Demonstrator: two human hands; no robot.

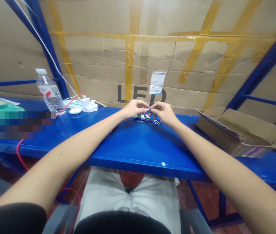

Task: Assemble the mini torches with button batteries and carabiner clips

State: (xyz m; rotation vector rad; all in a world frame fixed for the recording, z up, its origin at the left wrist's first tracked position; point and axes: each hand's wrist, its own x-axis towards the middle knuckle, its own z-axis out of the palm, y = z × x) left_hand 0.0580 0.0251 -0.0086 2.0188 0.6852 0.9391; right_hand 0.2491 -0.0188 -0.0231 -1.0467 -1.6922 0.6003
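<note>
Over the back part of the blue table point(133, 143), my left hand point(134, 109) and my right hand point(162, 112) meet fingertip to fingertip. Both are closed in a pinch on one small silvery metal piece point(148, 110), too small to make out exactly. Just below the fingers lies a bundle of shiny slim tubes point(143, 118) in purple, green and silver. In front of the tubes are several tiny round silvery bits point(140, 121). A small blue carabiner-like clip point(157, 122) rests to their right, under my right hand.
An open cardboard box point(228, 133) stands at the right. At the left are a water bottle point(50, 92), a white power strip with plugs point(86, 105), a round white object point(75, 111), a tissue pack point(1, 112) and a red cable point(18, 152). Large taped cardboard point(99, 65) backs the table.
</note>
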